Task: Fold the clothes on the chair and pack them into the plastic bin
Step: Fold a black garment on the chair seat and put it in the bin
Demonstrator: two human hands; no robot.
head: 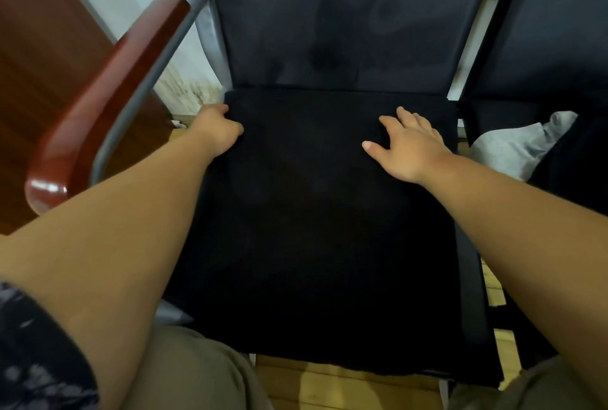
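Observation:
A black garment (316,218) lies spread flat over the seat of a dark chair (345,21), reaching from the backrest to the front edge. My left hand (218,128) grips the garment's far left corner, with its fingers curled into the cloth. My right hand (408,143) rests flat on the far right part of the garment, fingers spread and straight. The plastic bin is out of view.
A red-brown wooden armrest (108,97) on a grey metal frame stands to the left. A grey piece of clothing (513,146) lies on the neighbouring dark chair at the right. Wooden floor (329,383) shows below the seat.

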